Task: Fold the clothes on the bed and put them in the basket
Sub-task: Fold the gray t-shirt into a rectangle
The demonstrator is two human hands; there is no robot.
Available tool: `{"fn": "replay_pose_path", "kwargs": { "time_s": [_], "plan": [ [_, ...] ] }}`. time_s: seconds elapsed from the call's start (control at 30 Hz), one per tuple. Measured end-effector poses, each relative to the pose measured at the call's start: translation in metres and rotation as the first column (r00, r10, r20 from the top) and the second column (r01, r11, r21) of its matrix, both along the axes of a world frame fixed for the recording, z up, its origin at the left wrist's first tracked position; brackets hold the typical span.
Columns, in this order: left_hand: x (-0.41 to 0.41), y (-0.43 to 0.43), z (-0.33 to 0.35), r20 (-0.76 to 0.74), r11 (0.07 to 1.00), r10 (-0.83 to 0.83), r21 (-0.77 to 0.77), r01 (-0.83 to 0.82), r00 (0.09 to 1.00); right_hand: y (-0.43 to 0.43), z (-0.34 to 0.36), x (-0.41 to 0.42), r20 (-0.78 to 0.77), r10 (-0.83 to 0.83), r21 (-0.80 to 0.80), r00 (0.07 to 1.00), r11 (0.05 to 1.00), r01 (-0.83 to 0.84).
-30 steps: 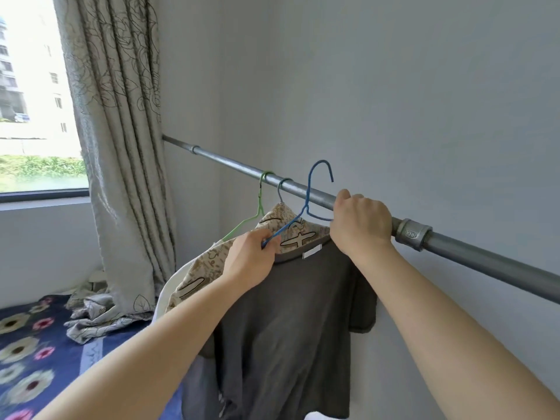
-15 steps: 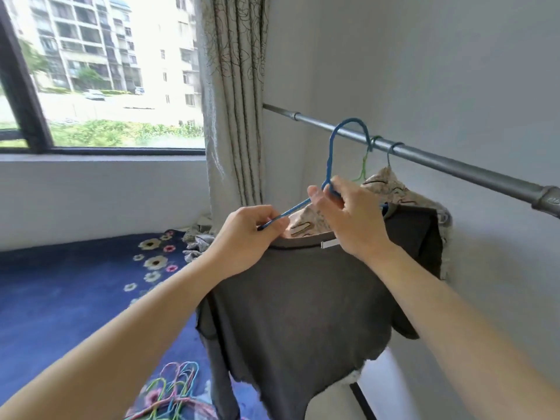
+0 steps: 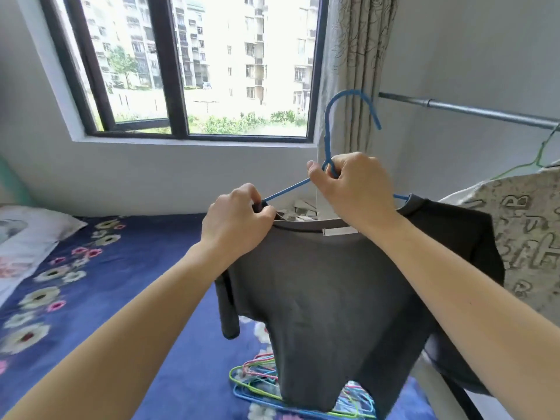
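Step in hand, by judgement: unhanging. Dark grey short-sleeved T-shirt hangs on a blue wire hanger, held clear above the navy floral bed sheet. Right hand grips the hanger neck; left hand, at its 8 o'clock, pinches the collar at the hanger's arm. Next move calls for slipping the collar off that arm. White neck label shows no legible text. Patterned beige garment at 3 o'clock bears large letters, unreadable. No basket is visible.
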State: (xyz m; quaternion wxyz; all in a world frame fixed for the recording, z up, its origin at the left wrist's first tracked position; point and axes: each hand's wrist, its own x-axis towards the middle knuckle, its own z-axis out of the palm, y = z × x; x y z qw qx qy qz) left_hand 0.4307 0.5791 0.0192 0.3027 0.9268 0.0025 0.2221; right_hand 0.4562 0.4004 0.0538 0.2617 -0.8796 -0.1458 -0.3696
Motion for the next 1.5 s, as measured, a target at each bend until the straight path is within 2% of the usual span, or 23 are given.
{"fn": "replay_pose_path", "kwargs": {
  "time_s": [0.13,0.33,0.4,0.5,0.57,0.63,0.67,0.7,0.77,0.83,0.87,0.93,0.97,1.0,1.07,1.1,1.2,1.3,1.4,1.5],
  "plan": [
    [-0.01,0.089,-0.007,-0.03,0.99,0.086,0.114,-0.082,0.996,0.091,-0.012,-0.014,0.007,0.072,-0.042,0.997,0.997,-0.071],
    [-0.009,0.208,-0.022,-0.171,0.962,0.205,0.218,-0.166,0.964,0.17,-0.033,-0.018,-0.035,0.114,-0.017,0.993,0.993,-0.115],
    [-0.012,0.245,-0.033,-0.225,0.956,0.249,0.212,-0.202,0.942,0.18,-0.041,-0.014,-0.065,0.126,0.013,0.99,0.992,-0.125],
    [-0.021,0.295,-0.049,-0.256,0.943,0.325,0.166,-0.289,0.91,0.184,-0.054,-0.003,-0.125,0.123,0.154,0.984,0.983,-0.103],
    [-0.025,0.316,-0.057,-0.257,0.945,0.32,0.025,-0.325,0.912,0.19,-0.062,0.005,-0.176,0.125,0.264,0.976,0.961,-0.075],
    [-0.024,0.327,-0.055,-0.259,0.883,0.267,-0.321,-0.344,0.928,0.205,-0.067,0.014,-0.247,0.171,0.397,0.954,0.916,-0.061],
    [-0.022,0.33,-0.05,-0.232,0.808,0.26,-0.48,-0.342,0.937,0.214,-0.065,0.017,-0.268,0.224,0.513,0.937,0.856,-0.058],
    [-0.018,0.332,-0.043,-0.194,0.732,0.269,-0.595,-0.332,0.943,0.223,-0.06,0.021,-0.277,0.302,0.654,0.912,0.755,-0.052],
    [-0.011,0.332,-0.025,-0.119,0.626,0.288,-0.728,-0.28,0.95,0.233,-0.043,0.029,-0.244,0.462,0.855,0.853,0.518,-0.036],
    [-0.001,0.326,-0.013,-0.066,0.577,0.287,-0.785,-0.227,0.956,0.234,-0.029,0.039,-0.226,0.573,0.911,0.788,0.411,-0.038],
    [0.001,0.325,-0.012,-0.053,0.577,0.283,-0.789,-0.214,0.958,0.235,-0.026,0.043,-0.262,0.582,0.894,0.77,0.447,-0.033],
    [0.014,0.315,-0.029,-0.076,0.589,0.268,-0.776,-0.226,0.96,0.224,-0.032,0.053,-0.438,0.491,0.763,0.754,0.646,0.023],
    [0.018,0.311,-0.046,-0.102,0.591,0.265,-0.768,-0.245,0.959,0.217,-0.041,0.056,-0.521,0.467,0.692,0.714,0.721,0.035],
    [0.022,0.306,-0.066,-0.143,0.586,0.259,-0.763,-0.273,0.955,0.209,-0.054,0.058,-0.594,0.496,0.666,0.634,0.745,0.041],
    [0.026,0.299,-0.11,-0.25,0.553,0.238,-0.76,-0.342,0.939,0.193,-0.083,0.059,-0.668,0.608,0.706,0.43,0.701,0.105],
    [0.029,0.29,-0.137,-0.317,0.528,0.227,-0.755,-0.389,0.921,0.179,-0.104,0.062,-0.684,0.628,0.713,0.37,0.683,0.159],
    [0.021,0.268,-0.2,-0.505,0.422,0.215,-0.724,-0.546,0.836,0.142,-0.164,0.065,-0.723,0.612,0.687,0.321,0.686,0.24],
    [0.014,0.251,-0.245,-0.634,0.324,0.213,-0.672,-0.666,0.743,0.099,-0.229,0.066,-0.835,0.461,0.538,0.301,0.799,0.268],
    [0.015,0.23,-0.264,-0.672,0.236,0.19,-0.676,-0.698,0.715,0.062,-0.295,0.07,-0.923,0.293,0.357,0.248,0.893,0.273],
    [0.022,0.211,-0.271,-0.669,0.182,0.216,-0.688,-0.702,0.711,0.042,-0.35,0.077,-0.972,0.191,0.22,0.137,0.944,0.245]
  ]
}}
